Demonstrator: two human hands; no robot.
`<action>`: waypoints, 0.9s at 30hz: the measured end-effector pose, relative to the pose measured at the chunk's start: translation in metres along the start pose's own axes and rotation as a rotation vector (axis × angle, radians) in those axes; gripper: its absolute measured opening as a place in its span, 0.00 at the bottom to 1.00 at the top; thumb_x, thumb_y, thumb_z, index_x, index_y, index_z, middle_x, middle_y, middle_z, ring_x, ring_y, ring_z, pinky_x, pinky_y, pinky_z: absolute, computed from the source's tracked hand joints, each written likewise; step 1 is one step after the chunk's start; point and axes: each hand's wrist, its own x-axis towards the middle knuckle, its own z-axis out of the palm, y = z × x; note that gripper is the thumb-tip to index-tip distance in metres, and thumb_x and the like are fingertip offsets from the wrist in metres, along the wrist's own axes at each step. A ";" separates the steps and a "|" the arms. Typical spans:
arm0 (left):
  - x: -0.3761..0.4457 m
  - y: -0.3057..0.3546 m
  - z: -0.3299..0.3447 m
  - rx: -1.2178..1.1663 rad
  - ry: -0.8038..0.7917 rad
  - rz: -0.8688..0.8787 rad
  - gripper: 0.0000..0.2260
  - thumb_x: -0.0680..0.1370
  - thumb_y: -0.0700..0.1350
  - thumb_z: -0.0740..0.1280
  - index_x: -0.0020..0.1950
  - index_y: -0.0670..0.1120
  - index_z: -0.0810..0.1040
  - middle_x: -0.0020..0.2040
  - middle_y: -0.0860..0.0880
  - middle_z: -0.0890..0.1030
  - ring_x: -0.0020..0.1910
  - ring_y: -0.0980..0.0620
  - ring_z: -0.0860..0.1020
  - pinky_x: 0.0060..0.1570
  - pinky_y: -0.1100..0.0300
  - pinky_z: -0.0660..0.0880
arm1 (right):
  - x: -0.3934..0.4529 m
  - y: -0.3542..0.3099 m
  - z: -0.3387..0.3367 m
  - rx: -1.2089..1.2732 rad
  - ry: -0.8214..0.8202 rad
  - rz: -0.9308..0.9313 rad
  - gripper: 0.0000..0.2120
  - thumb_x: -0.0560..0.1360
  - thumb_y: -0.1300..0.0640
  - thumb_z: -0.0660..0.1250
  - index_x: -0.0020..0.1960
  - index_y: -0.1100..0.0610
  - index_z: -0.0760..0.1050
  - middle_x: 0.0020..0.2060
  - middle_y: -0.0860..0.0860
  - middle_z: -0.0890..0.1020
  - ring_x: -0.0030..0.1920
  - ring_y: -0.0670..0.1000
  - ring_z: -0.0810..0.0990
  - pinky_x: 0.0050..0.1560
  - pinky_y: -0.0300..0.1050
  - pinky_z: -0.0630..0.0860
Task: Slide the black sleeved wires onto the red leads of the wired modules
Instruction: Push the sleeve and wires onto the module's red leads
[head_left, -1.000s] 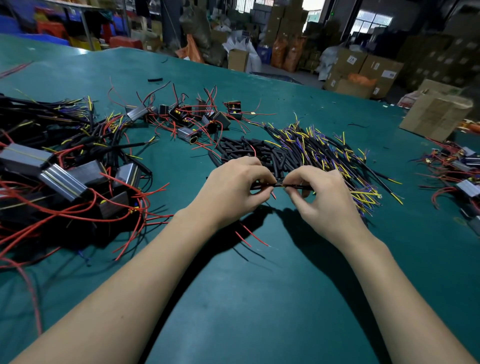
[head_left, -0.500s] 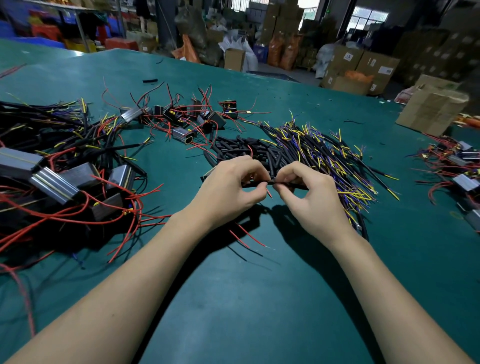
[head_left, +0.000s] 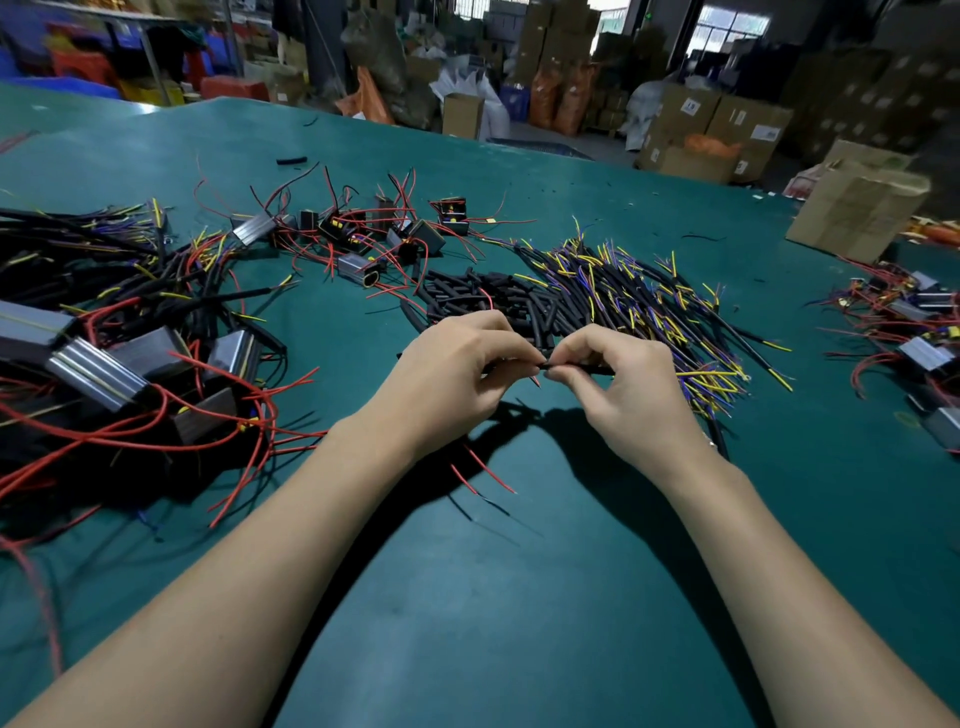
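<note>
Green table (head_left: 519, 597), both hands (head_left: 545, 379) pinching black sleeved wire (head_left: 592, 369), cardboard box (head_left: 857, 208) closed

Factory warehouse, stacked cartons (head_left: 717, 119), wire-strewn worktable (head_left: 519, 597)

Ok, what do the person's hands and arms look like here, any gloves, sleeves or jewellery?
Both are bare. The left hand and right hand wear no gloves, and no rings or watch show. Both forearms are uncovered right to the bottom of the frame, with no sleeve in view. Nothing is marked or taped on them.
</note>
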 end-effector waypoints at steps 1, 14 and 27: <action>0.000 0.000 0.000 0.030 -0.010 0.008 0.06 0.76 0.42 0.69 0.51 0.46 0.84 0.42 0.47 0.79 0.40 0.47 0.77 0.40 0.50 0.75 | -0.001 0.000 0.000 -0.003 0.000 0.010 0.06 0.72 0.66 0.72 0.45 0.57 0.77 0.34 0.46 0.79 0.38 0.46 0.78 0.44 0.37 0.74; 0.000 -0.001 -0.005 -0.034 -0.044 -0.024 0.04 0.74 0.38 0.71 0.48 0.43 0.80 0.41 0.48 0.77 0.40 0.52 0.74 0.44 0.53 0.74 | -0.001 0.008 -0.008 -0.103 -0.044 0.004 0.03 0.70 0.62 0.74 0.43 0.57 0.80 0.35 0.46 0.81 0.39 0.44 0.77 0.48 0.34 0.70; -0.001 -0.003 0.002 -0.001 -0.011 0.019 0.04 0.75 0.38 0.70 0.47 0.43 0.84 0.41 0.46 0.79 0.42 0.48 0.76 0.44 0.53 0.74 | 0.000 0.007 -0.005 -0.140 -0.024 -0.070 0.01 0.71 0.61 0.73 0.41 0.56 0.82 0.37 0.45 0.83 0.38 0.44 0.77 0.51 0.42 0.67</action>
